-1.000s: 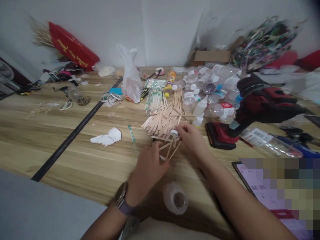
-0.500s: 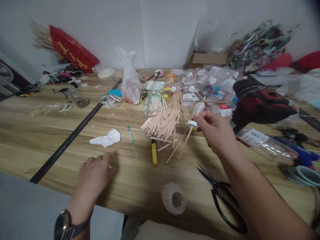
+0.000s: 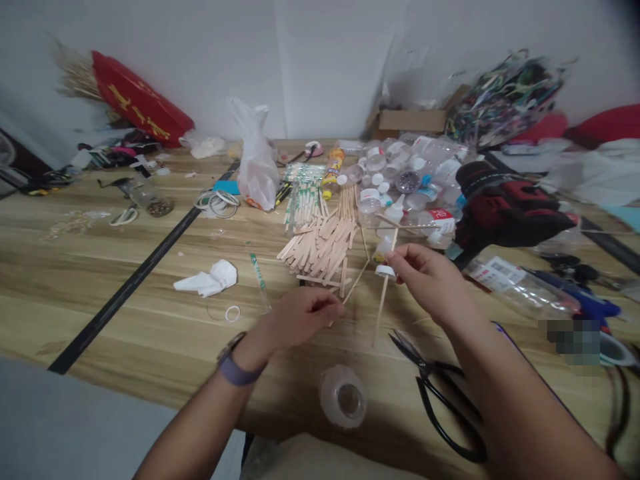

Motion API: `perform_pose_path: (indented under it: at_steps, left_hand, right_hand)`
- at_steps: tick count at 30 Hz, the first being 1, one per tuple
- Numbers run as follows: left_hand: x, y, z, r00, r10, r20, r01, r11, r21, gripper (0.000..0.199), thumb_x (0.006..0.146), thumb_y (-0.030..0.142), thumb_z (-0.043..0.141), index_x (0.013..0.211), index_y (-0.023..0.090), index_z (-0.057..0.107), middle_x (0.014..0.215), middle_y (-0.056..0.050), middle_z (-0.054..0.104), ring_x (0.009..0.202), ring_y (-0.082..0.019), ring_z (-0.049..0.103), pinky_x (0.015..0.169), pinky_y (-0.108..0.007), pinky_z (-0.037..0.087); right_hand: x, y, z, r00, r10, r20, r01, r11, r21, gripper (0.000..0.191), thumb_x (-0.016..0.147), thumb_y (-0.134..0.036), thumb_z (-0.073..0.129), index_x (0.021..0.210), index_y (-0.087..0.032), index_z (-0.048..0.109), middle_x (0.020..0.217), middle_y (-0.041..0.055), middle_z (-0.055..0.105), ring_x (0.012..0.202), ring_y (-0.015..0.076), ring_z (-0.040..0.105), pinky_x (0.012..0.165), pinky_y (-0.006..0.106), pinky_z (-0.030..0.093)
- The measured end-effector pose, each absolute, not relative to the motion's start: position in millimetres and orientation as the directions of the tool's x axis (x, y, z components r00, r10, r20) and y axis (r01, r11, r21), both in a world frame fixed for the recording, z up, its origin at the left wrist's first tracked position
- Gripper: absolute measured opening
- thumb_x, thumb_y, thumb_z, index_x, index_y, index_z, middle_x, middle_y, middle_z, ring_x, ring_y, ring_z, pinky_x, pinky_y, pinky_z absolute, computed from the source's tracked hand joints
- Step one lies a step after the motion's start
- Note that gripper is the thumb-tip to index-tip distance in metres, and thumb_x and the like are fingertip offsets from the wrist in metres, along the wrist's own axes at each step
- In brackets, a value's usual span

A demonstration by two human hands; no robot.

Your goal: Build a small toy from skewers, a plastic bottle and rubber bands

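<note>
A white bottle cap (image 3: 385,271) sits threaded on a thin wooden stick (image 3: 383,300), which slants down through it toward the table. My right hand (image 3: 423,277) pinches them at the cap, thumb and forefinger closed. To the left, my left hand (image 3: 305,313) hovers over the table, fingers loosely bent and apart, with nothing visible in them. Its fingertips are close to another thin stick (image 3: 356,283), and it covers the spot where the yellow screwdriver lay. A small white ring (image 3: 233,313) lies to the left of that hand.
Flat wooden sticks (image 3: 323,243) are heaped mid-table, with plastic bottles (image 3: 400,167) behind. Black scissors (image 3: 425,370) lie below my right hand, near a cut bottle piece (image 3: 343,397). A red and black power drill (image 3: 510,207) stands at right. A crumpled tissue (image 3: 210,277) lies left.
My left hand has swung right and forward, toward my right hand, uncovering the white ring. My right hand has lowered slightly, and its stick now stands more upright.
</note>
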State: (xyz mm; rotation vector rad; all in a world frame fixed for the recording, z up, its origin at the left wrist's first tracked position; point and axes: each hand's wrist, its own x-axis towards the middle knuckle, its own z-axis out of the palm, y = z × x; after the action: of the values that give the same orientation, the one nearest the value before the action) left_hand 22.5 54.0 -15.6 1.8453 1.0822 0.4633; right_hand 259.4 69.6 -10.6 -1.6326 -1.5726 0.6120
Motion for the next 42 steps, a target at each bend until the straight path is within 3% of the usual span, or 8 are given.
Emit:
perform_pose_path:
  at_steps: [4,8,14,20,27,34,39,42]
  left_hand:
    - [2,49,1,0.414,0.903,-0.115,0.513,-0.127,0.849,0.033,0.091,0.039,0.047,0.084,0.015,0.068,0.076,-0.004,0.068,0.071,-0.018,0.06,0.064,-0.028,0.044]
    - [37,60,-19,0.408,0.91,-0.077,0.476,-0.14,0.868,0.054,0.086,0.036,0.061,0.134,0.016,0.05,0.133,-0.012,0.059,0.097,-0.019,0.063,0.082,-0.03,0.049]
    - [45,62,-15,0.598,0.774,-0.209,0.527,-0.183,0.83,0.021,0.087,0.033,0.058,0.08,0.016,0.069,0.063,0.002,0.061,0.06,-0.013,0.055,0.056,-0.023,0.039]
    - [-50,40,53,0.413,0.897,-0.157,0.563,-0.116,0.818,0.026,0.087,0.039,0.055,0.073,0.019,0.066,0.06,0.004,0.053,0.056,-0.012,0.045,0.051,-0.022,0.034]
    - [-86,25,79,0.123,0.989,0.084,0.288,-0.116,0.951,0.022,0.086,0.033,0.064,0.073,0.016,0.066,0.052,0.007,0.05,0.049,-0.003,0.039,0.05,-0.017,0.027]
    - [-60,57,63,0.187,0.961,0.202,-0.012,-0.203,0.979,0.025,0.082,0.044,0.073,0.076,0.021,0.065,0.049,0.008,0.05,0.05,-0.007,0.041,0.051,-0.02,0.032]
    - [-25,71,53,0.402,0.908,0.117,0.258,-0.235,0.937,0.015,0.081,0.033,0.069,0.075,0.02,0.07,0.069,0.002,0.065,0.055,-0.009,0.049,0.051,-0.022,0.036]
    - [0,66,56,0.567,0.824,0.009,0.471,-0.333,0.817,0.022,0.088,0.036,0.059,0.08,0.02,0.072,0.063,0.004,0.061,0.059,-0.011,0.051,0.053,-0.022,0.035]
  right_hand:
    - [262,65,-25,0.09,0.988,0.127,0.621,0.044,-0.783,0.032,0.078,-0.049,0.053,0.062,-0.022,0.054,0.054,-0.0028,0.049,0.053,0.0153,0.044,0.052,0.028,0.033]
    - [261,64,-25,0.036,0.993,0.117,0.615,0.07,-0.785,0.034,0.081,-0.052,0.048,0.066,-0.022,0.056,0.058,-0.0019,0.052,0.054,0.0156,0.048,0.052,0.027,0.037]
    - [269,60,-23,0.054,0.99,0.129,0.71,0.053,-0.702,0.032,0.085,-0.048,0.047,0.066,-0.023,0.052,0.057,-0.0024,0.05,0.054,0.0156,0.047,0.051,0.028,0.035]
    - [263,66,-50,-0.007,1.0,-0.011,0.859,0.0,-0.512,0.03,0.093,-0.028,0.054,0.064,-0.02,0.053,0.061,-0.003,0.056,0.059,0.0146,0.055,0.058,0.027,0.041]
    - [258,81,-57,-0.067,0.985,-0.158,0.949,0.014,-0.315,0.019,0.098,-0.033,0.059,0.099,-0.015,0.066,0.094,0.003,0.068,0.078,0.0161,0.066,0.072,0.035,0.056]
    - [262,78,-54,-0.033,0.994,-0.105,0.969,0.007,-0.246,0.024,0.097,-0.03,0.058,0.078,-0.016,0.064,0.074,0.0006,0.066,0.067,0.015,0.063,0.066,0.031,0.051]
    - [260,64,-39,-0.006,0.999,0.038,0.957,0.017,-0.291,0.031,0.09,-0.027,0.053,0.062,-0.019,0.063,0.064,0.0141,0.068,0.064,0.0289,0.066,0.058,0.036,0.043]
    - [245,43,-12,-0.05,0.982,0.182,0.922,0.115,-0.369,0.03,0.094,-0.036,0.044,0.098,-0.018,0.068,0.102,0.0184,0.073,0.097,0.0344,0.067,0.079,0.043,0.049]
